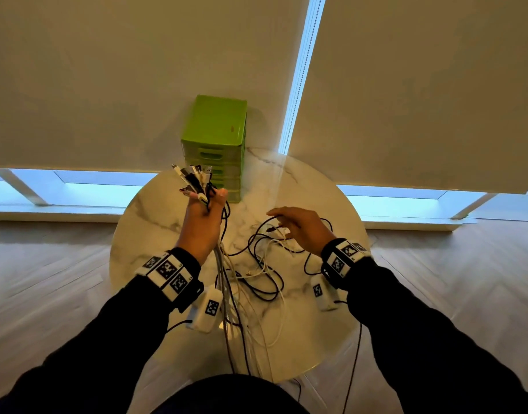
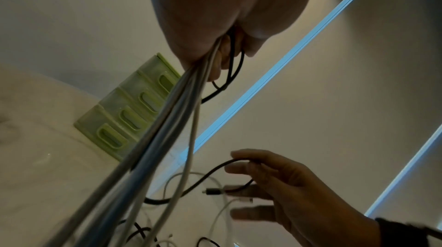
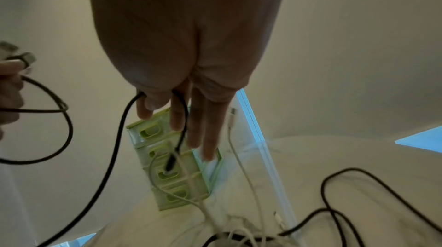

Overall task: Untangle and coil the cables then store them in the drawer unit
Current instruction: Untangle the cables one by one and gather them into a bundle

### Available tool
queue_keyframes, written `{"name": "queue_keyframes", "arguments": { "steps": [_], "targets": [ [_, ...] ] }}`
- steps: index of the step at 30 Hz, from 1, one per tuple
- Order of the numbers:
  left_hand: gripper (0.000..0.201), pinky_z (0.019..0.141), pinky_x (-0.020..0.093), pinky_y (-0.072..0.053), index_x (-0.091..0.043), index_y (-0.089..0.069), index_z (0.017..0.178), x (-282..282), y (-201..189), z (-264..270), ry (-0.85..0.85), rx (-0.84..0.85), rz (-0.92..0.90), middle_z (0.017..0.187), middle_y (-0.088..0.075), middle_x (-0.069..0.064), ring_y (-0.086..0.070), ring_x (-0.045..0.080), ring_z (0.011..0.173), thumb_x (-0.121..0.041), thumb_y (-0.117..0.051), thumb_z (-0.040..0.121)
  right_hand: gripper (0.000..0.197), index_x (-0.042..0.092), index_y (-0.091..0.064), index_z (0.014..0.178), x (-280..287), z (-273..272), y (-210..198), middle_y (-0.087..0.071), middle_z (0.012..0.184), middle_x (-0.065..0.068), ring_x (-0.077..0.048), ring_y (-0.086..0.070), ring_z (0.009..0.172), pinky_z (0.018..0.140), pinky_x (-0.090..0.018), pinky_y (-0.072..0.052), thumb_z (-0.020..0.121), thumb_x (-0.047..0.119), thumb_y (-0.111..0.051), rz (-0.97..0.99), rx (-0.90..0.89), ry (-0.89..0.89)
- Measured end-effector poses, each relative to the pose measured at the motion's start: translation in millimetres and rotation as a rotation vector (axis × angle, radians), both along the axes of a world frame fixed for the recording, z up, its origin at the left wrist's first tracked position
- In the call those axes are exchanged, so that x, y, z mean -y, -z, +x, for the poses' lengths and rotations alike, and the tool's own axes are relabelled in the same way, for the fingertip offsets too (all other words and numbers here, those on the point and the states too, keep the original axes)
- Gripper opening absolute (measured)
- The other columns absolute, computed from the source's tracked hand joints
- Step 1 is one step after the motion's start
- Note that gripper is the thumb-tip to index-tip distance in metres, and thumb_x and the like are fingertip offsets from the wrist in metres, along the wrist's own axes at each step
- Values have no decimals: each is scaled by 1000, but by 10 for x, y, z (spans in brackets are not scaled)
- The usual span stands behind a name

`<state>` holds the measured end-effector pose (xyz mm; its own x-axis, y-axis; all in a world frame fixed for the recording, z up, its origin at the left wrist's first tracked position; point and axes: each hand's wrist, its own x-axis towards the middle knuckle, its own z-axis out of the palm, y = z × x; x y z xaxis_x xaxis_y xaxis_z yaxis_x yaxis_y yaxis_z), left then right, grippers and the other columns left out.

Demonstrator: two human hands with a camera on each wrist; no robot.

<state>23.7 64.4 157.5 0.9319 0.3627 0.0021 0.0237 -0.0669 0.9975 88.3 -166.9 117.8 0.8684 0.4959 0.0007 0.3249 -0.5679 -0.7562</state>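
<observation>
My left hand (image 1: pixel 204 216) is raised in front of the green drawer unit (image 1: pixel 214 130) and grips a bundle of cable ends (image 1: pixel 194 177), black and white. Their strands (image 2: pixel 167 119) hang from my fist (image 2: pixel 215 24) down to the table. My right hand (image 1: pixel 298 224) hovers to the right, over the tangle of cables (image 1: pixel 256 273). A black cable (image 3: pixel 114 147) loops round its thumb (image 3: pixel 146 107) and passes between thumb and index finger, with the plug (image 3: pixel 170 164) dangling. The other fingers (image 2: pixel 239 170) are stretched out. The drawers (image 2: pixel 114 119) are all closed.
The round marble table (image 1: pixel 316 189) is small; its edge is close on every side and the drawer unit stands at its far rim. Roller blinds (image 1: pixel 406 85) and low windows lie behind. A loose white cable end (image 3: pixel 235 137) hangs near my right fingers.
</observation>
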Motion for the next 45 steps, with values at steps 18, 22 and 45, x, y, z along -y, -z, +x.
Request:
{"name": "queue_keyframes", "arguments": {
  "steps": [18,22,45],
  "targets": [
    [25,53,23,-31,-20,-55,77,847,-102,54,262,-43,-374,61,-37,-6,-35,8,56,-25,-59,101,16,15,-67,106,732,-432,-56,-72,104,-3,-17,-64,92,90,-37,-52,91,11,-63,-375,-160,-7],
    [31,54,24,-35,-23,-55,69,1388,-174,2,409,-84,-442,57,-40,-8,-39,9,57,-23,-61,100,31,27,-55,123,1082,-834,-9,-67,84,3,-8,-65,68,76,-25,-55,95,23,-64,-254,-362,48],
    [22,57,21,-46,-19,-65,83,2862,98,-226,826,-245,-199,66,-45,0,-48,9,63,-31,-59,100,39,18,-38,138,1753,-1822,-4,-63,131,-7,-11,-61,105,84,-22,-50,106,41,-39,175,-216,677]
  ]
}}
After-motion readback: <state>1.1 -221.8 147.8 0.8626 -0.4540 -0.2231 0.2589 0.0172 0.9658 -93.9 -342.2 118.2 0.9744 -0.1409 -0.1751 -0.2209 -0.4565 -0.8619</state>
